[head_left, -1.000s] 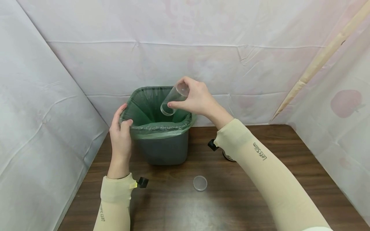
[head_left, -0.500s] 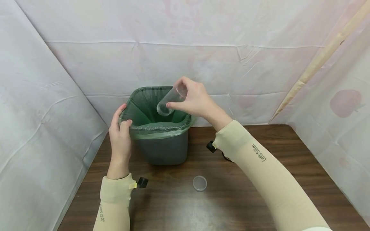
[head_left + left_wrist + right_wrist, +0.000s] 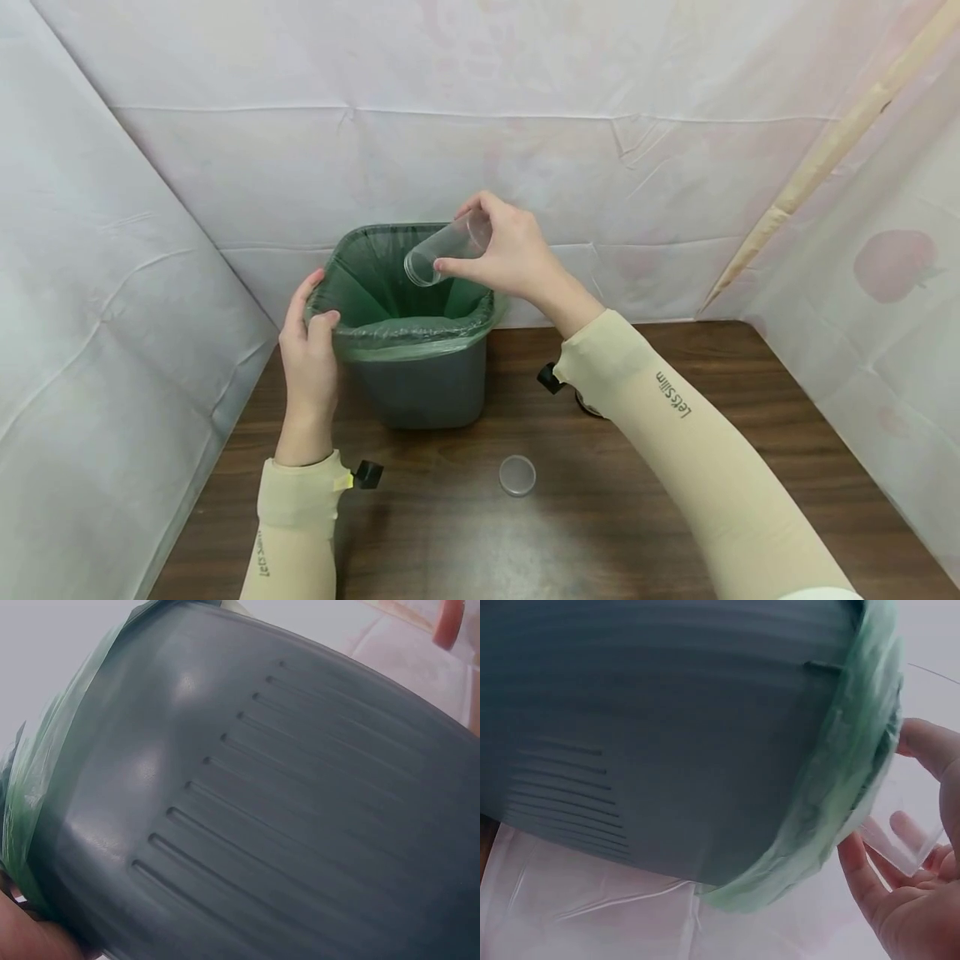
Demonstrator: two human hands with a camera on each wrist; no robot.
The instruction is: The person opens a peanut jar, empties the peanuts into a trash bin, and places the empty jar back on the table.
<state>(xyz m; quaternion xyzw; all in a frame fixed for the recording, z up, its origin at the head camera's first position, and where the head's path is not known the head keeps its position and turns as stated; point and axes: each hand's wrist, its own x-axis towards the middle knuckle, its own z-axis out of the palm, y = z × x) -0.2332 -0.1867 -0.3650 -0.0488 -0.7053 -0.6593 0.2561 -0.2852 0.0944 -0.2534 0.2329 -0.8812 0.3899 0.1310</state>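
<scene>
My left hand [image 3: 310,367] grips the left rim of a grey trash can [image 3: 427,396] lined with a green plastic bag [image 3: 412,343]. In the left wrist view only part of that hand shows, at the lower left corner beside the bag's fold. Over the can's mouth, my right hand [image 3: 513,254] holds a clear plastic jar [image 3: 450,243] by its base end. The jar is tilted, its uncapped mouth pointing left and down into the can; nothing shows inside it. In the right wrist view the jar's base [image 3: 904,844] shows between the fingers, beside the bag's edge.
A clear round lid [image 3: 517,476] lies on the dark wood table [image 3: 442,533] in front of the can. A dark-rimmed round object [image 3: 588,407] is mostly hidden under the right sleeve. White sheeting [image 3: 480,158] stands close behind the can and along both sides.
The jar's mouth has shifted left and risen, so the jar now lies closer to level. The right hand stays over the can, and the left hand keeps its place on the rim.
</scene>
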